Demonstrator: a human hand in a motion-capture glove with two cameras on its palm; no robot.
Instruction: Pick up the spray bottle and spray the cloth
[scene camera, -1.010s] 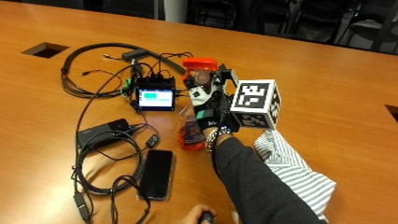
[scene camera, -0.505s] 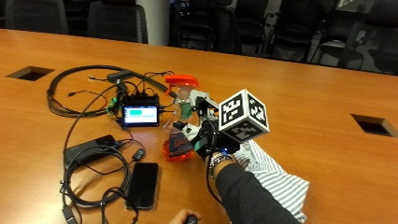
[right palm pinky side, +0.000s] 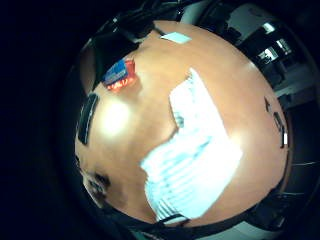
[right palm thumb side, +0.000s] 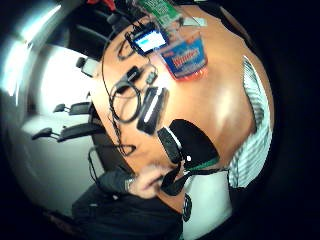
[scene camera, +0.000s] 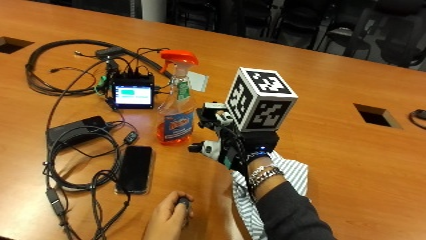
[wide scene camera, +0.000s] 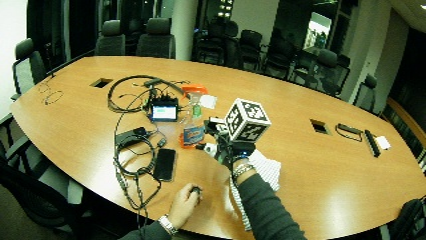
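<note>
A clear spray bottle (scene camera: 176, 102) with an orange trigger head and orange liquid stands upright on the wooden table (scene camera: 346, 75). My gloved right hand (scene camera: 229, 142) hovers just to its right, fingers spread toward the bottle and holding nothing. The bottle (right palm thumb side: 185, 55) appears a short way off in the thumb side palm view, standing free. A white striped cloth (scene camera: 289, 170) lies on the table under my forearm. It fills the middle of the little finger side palm view as the cloth (right palm pinky side: 192, 155). A bare left hand (scene camera: 170, 215) rests near the table's front edge on a small dark object.
A small screen device (scene camera: 133, 95) with many cables stands left of the bottle. A black phone (scene camera: 135, 162) and a black box (scene camera: 73, 130) with coiled cords lie in front left. Table cutouts (scene camera: 376, 115) lie at the right.
The outside camera has shifted closer. My gloved hand was in front of the bottle's lower part; it now sits beside it on the right, apart from it.
</note>
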